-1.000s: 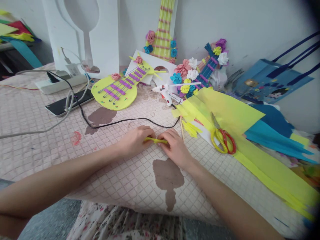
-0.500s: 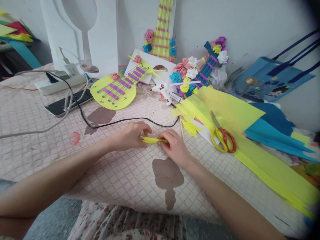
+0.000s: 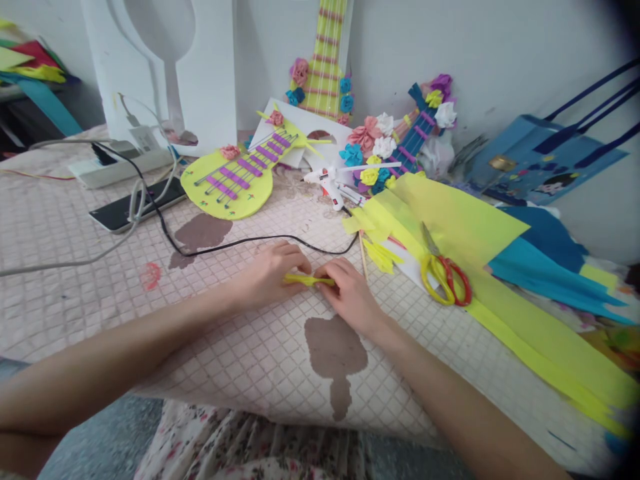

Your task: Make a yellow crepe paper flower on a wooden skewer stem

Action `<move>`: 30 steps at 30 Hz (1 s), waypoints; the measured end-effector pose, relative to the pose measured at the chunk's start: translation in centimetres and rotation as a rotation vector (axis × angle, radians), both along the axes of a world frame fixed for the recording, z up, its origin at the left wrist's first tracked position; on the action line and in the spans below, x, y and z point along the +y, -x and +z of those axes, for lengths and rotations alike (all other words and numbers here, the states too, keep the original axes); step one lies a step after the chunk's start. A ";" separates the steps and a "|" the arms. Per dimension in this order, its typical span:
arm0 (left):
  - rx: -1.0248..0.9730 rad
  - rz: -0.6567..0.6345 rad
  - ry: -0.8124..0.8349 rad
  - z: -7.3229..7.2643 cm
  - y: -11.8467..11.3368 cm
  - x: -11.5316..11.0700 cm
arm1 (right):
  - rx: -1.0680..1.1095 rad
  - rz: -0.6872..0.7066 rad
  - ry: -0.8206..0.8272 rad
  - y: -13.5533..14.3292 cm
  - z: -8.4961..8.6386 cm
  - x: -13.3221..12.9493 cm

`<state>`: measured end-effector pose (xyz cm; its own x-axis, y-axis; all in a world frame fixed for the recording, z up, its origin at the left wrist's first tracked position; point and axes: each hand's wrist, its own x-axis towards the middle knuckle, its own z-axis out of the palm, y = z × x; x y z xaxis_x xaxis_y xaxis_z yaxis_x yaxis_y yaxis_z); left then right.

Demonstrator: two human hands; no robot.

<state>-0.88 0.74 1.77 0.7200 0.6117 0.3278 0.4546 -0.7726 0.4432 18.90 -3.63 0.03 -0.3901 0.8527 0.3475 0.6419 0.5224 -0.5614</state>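
Between my hands, over the front of the table, is a small narrow yellow paper strip (image 3: 299, 279), which looks folded or twisted. My left hand (image 3: 277, 272) pinches its left part, with the fingers curled over it. On its right end my right hand (image 3: 347, 289) is closed, the fingertips pressed together and the end partly hidden. Beyond my right hand lie several yellow paper pieces (image 3: 381, 255) and a thin wooden stick (image 3: 363, 255). Red and yellow scissors (image 3: 445, 279) rest on yellow paper sheets (image 3: 450, 217) farther right.
A black cord (image 3: 250, 239) crosses the table behind my hands. A yellow paper guitar (image 3: 227, 183) lies at the back, beside a white glue gun (image 3: 327, 181). On the left are a phone (image 3: 137, 203) and a power strip (image 3: 120, 167). A blue bag (image 3: 545, 157) stands back right.
My left hand has moved slightly right along the yellow paper strip and closed on it. The strip's loose left end is now gathered, and my right hand has stayed in place.
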 end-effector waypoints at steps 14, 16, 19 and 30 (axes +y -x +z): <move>0.066 -0.012 -0.022 -0.2 -0.2 -0.6 | -0.018 0.006 -0.002 -0.1 -0.2 0.0; 0.066 -0.008 -0.007 -0.2 -0.3 -0.7 | -0.019 -0.002 -0.002 -0.1 -0.2 -0.1; 0.067 0.001 0.015 -0.3 -0.3 -0.7 | -0.041 -0.059 0.017 0.0 0.0 -0.4; 0.052 0.015 0.038 -0.5 -0.4 -0.7 | -0.031 -0.043 0.081 -0.2 0.3 -0.4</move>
<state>-0.52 0.01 1.28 0.7260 0.6340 0.2665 0.4895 -0.7486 0.4472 19.12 -3.99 0.30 -0.3620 0.8937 0.2652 0.6808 0.4478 -0.5796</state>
